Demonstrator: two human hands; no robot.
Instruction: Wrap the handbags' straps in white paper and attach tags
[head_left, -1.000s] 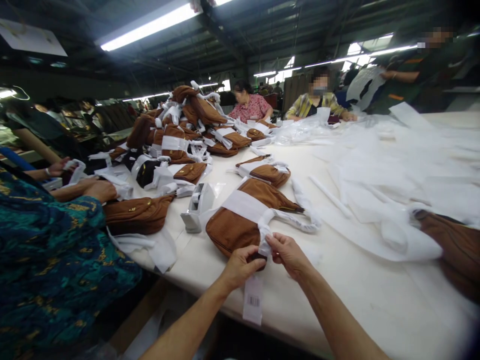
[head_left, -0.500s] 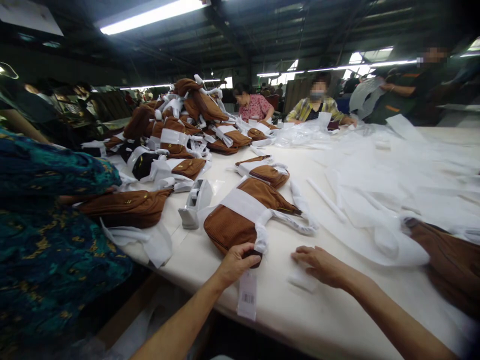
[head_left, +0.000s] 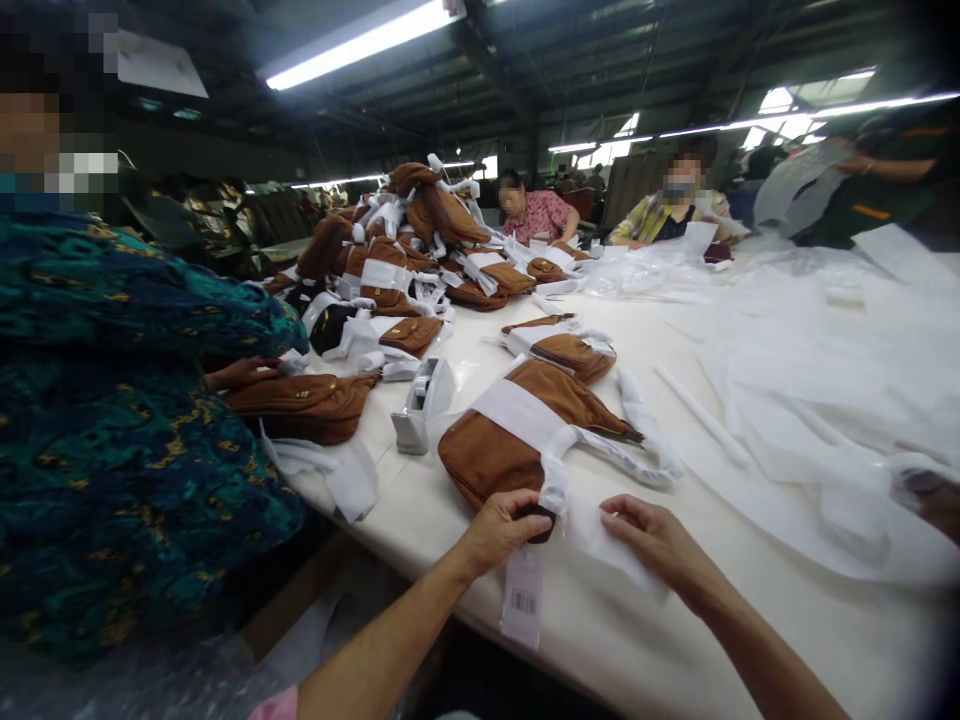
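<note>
At the table's (head_left: pixel 525 640) near edge lies a brown corduroy bag (head_left: pixel 510 450) banded in white wrap, left hand (head_left: pixel 501 528) pinching its lower end above a barcode tag (head_left: pixel 522 598), right hand (head_left: pixel 654 540) pressing flat a white sheet (head_left: pixel 600 535).

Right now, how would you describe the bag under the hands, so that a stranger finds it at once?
On the long white table, look at the near edge. The brown bag there has a white band, the left hand on its corner, and it alone has a barcode tag hanging over the edge.
</note>
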